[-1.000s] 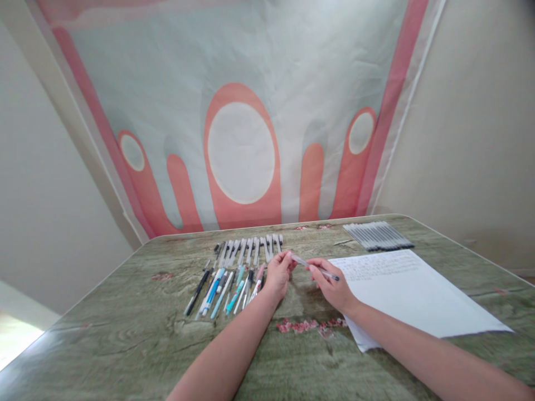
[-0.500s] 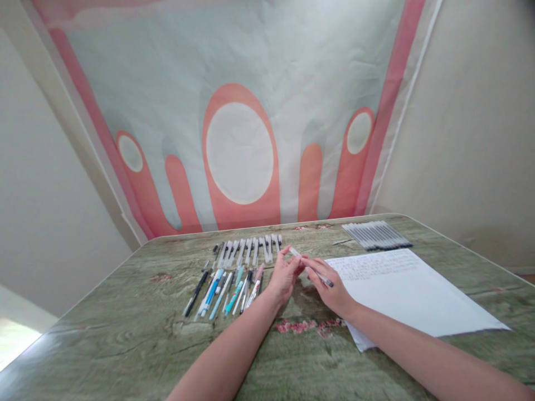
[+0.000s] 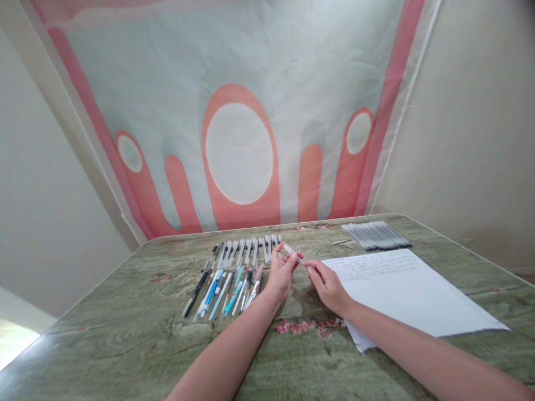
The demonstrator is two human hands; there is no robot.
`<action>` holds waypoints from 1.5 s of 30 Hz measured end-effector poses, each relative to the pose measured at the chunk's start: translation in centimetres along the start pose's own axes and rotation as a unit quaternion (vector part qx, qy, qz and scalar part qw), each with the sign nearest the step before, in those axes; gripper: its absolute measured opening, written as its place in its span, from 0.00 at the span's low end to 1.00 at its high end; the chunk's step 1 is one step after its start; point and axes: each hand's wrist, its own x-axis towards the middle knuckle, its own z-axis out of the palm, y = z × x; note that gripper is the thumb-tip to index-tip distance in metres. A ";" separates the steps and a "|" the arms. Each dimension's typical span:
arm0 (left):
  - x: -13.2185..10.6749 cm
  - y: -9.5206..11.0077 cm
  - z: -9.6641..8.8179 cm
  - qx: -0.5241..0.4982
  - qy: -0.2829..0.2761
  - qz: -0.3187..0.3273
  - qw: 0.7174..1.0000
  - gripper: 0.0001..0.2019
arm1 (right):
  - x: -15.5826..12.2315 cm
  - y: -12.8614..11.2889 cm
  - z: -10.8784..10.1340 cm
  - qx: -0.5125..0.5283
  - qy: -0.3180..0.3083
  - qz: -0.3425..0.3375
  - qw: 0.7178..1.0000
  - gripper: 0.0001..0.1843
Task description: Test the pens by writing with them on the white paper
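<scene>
My left hand is raised a little above the table and pinches a short clear pen piece between thumb and fingers. My right hand is just to its right, fingers drawn together in a pinch near that piece's lower end. What they hold is hidden. Left of my left hand lie a row of coloured pens and, behind it, a row of white pen caps. My right hand hovers at the left edge of a white sheet of paper with handwriting at its top.
A tight row of clear pens lies at the far right of the green wood-pattern table. A single thin refill lies next to them. A pink and pale blue cloth hangs behind the table.
A long pen with a dark tip was held across both hands. Now only a short clear piece shows in my left hand, and my right hand has drawn slightly apart from it.
</scene>
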 end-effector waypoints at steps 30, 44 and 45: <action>-0.3 -0.7 -0.2 0.017 0.014 -0.014 1.000 0.34 | 0.1 0.5 0.6 -0.039 -0.028 -0.020 0.999 0.13; 0.4 -1.9 -1.1 0.081 0.031 -0.004 0.996 0.39 | 4.0 3.2 -4.7 -0.238 -0.150 0.091 0.955 0.11; 0.4 -2.0 -1.1 0.095 0.034 -0.008 0.995 0.38 | 4.5 3.9 -5.4 -0.284 -0.133 0.103 0.944 0.12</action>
